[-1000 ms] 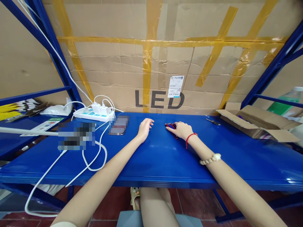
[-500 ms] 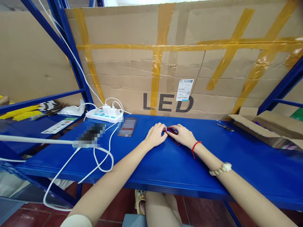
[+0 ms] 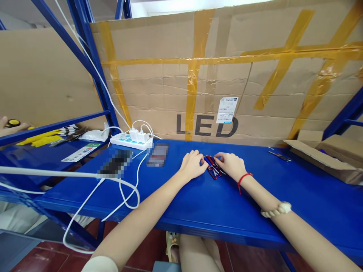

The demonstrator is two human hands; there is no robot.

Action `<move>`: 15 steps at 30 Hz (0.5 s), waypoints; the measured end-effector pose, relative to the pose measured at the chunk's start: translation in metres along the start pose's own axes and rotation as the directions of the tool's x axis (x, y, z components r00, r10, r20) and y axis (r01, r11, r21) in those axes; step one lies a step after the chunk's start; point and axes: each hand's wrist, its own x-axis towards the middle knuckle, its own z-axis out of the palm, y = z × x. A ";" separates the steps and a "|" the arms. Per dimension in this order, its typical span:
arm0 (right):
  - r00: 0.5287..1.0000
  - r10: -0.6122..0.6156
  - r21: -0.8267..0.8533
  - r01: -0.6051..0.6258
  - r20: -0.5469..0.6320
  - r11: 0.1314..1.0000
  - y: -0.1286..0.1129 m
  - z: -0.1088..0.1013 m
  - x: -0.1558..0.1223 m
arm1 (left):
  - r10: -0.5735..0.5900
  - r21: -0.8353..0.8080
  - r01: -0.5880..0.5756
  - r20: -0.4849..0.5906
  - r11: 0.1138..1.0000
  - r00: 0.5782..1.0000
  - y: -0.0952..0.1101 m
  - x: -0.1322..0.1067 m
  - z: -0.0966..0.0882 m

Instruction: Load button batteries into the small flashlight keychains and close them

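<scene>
Between my hands lies a small bundle of slim red and blue pieces on the blue tabletop. Carabiner-like loops and silvery bits stick out of its near side; the exact kind is too small to tell. My left hand curls at the bundle's left end, thumb and forefinger closed against it. From the right, my right hand pinches the other end with bent fingers. My fingers hide parts of both ends.
Left of my hands are a phone, another phone-like device, a white power strip and loose white cables. Scissors and an open cardboard box are at right. A large cardboard sheet stands behind. Another person's hand shows far left.
My hands have moved slightly apart, so more of the red and blue pieces shows between them, spread wider. The whole view has shifted a little.
</scene>
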 end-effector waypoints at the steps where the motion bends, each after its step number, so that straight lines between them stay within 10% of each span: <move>1: 1.000 -0.007 0.011 0.007 0.010 1.000 0.000 0.000 0.000 | -0.011 0.008 0.011 0.002 1.000 1.000 0.001 0.000 -0.001; 15: 0.971 -0.237 0.353 0.228 -0.020 0.907 -0.020 0.017 -0.006 | -0.041 0.043 0.038 0.081 0.998 0.996 -0.005 -0.003 -0.007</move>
